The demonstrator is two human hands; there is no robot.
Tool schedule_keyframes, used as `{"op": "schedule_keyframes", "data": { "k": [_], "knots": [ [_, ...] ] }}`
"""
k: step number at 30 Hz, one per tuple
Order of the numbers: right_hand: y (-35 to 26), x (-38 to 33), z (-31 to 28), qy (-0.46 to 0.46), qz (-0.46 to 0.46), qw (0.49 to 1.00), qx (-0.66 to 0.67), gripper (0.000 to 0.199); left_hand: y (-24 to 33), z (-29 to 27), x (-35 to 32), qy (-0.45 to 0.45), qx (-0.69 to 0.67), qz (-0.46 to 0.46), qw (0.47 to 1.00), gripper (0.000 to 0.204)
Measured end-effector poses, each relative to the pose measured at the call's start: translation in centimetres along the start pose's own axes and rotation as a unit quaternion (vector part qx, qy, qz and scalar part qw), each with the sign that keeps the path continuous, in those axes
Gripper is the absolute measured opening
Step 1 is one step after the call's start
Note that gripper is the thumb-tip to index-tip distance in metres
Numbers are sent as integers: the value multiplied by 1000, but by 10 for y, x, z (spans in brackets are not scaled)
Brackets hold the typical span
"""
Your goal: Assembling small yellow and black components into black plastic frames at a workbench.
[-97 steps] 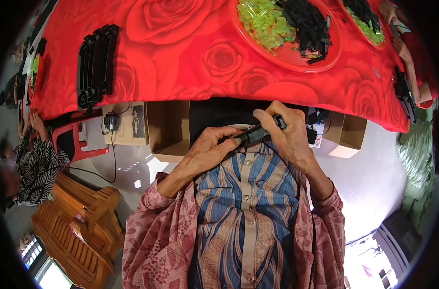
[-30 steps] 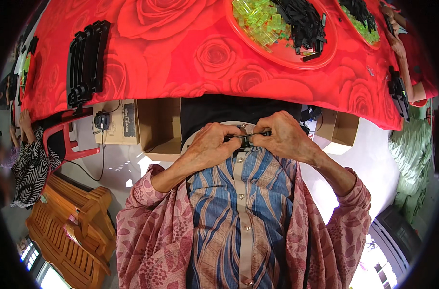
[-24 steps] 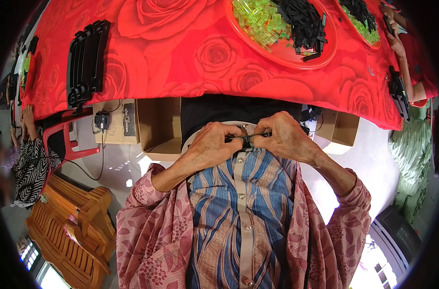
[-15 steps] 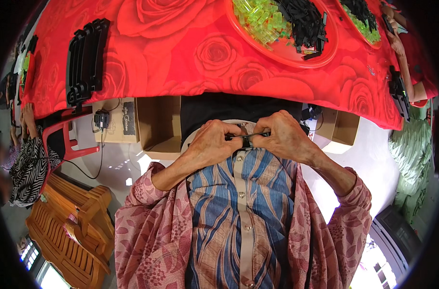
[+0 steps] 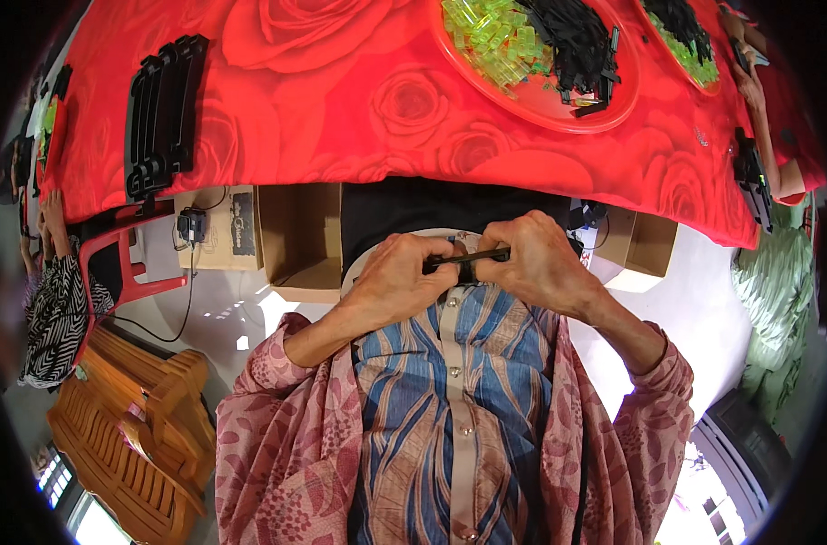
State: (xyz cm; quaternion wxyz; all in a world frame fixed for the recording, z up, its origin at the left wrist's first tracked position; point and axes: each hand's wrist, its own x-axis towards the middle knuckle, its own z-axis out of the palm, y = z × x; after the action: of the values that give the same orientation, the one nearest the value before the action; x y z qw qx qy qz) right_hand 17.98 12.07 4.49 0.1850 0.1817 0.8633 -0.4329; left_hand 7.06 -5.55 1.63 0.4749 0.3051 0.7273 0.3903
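Observation:
Close to my shirt front, both hands meet around a thin black strip (image 5: 469,259), most likely plastic. One end is pinched by my left hand (image 5: 404,272), the other by my right hand (image 5: 536,262); my fingers cover both ends. Beyond them on the red table lies a red tray (image 5: 627,109). Yellow-green clear plastic pieces (image 5: 495,41) fill its left side, and thin black strips (image 5: 572,45) are heaped on its right. A stack of long black plastic parts (image 5: 164,113) rests at the table's left.
The red rose-patterned cloth (image 5: 341,136) hangs over the table edge before me. Below stand open cardboard boxes (image 5: 300,241). At left are a red plastic chair (image 5: 109,254) and a wooden bench (image 5: 132,436). Another person's arm (image 5: 758,109) works at the right, near a second tray (image 5: 704,82).
The black strip has turned slightly between my fingers, so its broader side shows more. Both hands stay in nearly the same place.

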Motion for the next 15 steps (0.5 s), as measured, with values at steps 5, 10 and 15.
{"op": "schedule_keyframes", "data": {
  "k": [5,10,15],
  "knots": [
    [2,3,-17,3,-80,996,25,24,2,-12,5,-85,-135,1,987,26],
    [-5,6,-34,-105,-1,987,118,26,1,-16,8,-120,-134,-27,983,26],
    [-16,2,-48,249,-232,939,44,26,-3,-15,6,-33,-80,-27,996,25]
  ]
}}
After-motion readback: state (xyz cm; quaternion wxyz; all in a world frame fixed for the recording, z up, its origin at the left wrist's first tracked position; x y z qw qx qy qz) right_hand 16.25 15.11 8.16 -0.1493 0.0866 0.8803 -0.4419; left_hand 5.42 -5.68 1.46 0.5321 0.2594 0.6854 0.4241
